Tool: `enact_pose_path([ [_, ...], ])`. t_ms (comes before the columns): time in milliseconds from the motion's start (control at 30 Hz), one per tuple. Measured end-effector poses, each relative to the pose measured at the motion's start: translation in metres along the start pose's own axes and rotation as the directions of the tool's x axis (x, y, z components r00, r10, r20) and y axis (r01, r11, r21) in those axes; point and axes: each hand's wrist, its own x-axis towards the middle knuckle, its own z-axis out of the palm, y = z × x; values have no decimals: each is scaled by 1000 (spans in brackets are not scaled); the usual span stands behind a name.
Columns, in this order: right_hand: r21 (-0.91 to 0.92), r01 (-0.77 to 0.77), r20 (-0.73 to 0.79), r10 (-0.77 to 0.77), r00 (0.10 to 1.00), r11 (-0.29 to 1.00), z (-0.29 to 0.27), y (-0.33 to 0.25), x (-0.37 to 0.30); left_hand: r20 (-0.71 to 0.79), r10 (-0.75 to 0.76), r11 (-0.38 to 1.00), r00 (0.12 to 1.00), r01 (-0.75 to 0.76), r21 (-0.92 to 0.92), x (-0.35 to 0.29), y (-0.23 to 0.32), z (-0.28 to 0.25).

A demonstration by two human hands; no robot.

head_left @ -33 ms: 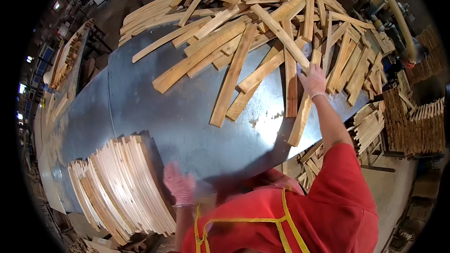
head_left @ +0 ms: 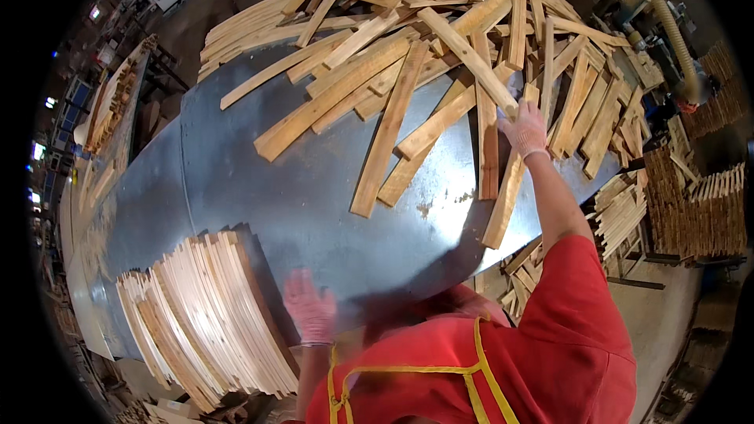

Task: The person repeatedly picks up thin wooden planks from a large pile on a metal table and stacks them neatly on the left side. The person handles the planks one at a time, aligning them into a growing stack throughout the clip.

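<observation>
My right hand (head_left: 525, 129), in a thin clear glove, has its fingers closed around the near end of a wooden strip (head_left: 470, 56). That strip slants away to the far left, over other strips in a loose heap. Another strip (head_left: 505, 200) passes under the hand toward the table's near edge. My left hand (head_left: 309, 308), gloved too, hovers over the metal tabletop (head_left: 330, 228) with fingers extended and holds nothing. Just left of it is a tightly aligned row of pale wooden strips (head_left: 212, 306).
A big tangled pile of strips (head_left: 440, 0) covers the table's far side. A ribbed hose (head_left: 667, 23) hangs at the far right. Stacked wood (head_left: 691, 212) stands on the right, beyond the table edge. Another bench with wood pieces (head_left: 118, 110) is at the left.
My left hand has shifted slightly to the right, away from the row of strips. My right hand stays on the end of its strip.
</observation>
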Motion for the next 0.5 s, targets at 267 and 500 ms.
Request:
enact_pose_path([
  [267, 225, -178, 447, 61, 893, 958, 2, -55, 25, 179, 13, 993, 984, 9, -122, 101, 147, 6],
  [500, 704, -651, 696, -88, 713, 284, -21, -91, -80, 282, -30, 994, 959, 58, -93, 193, 169, 53],
])
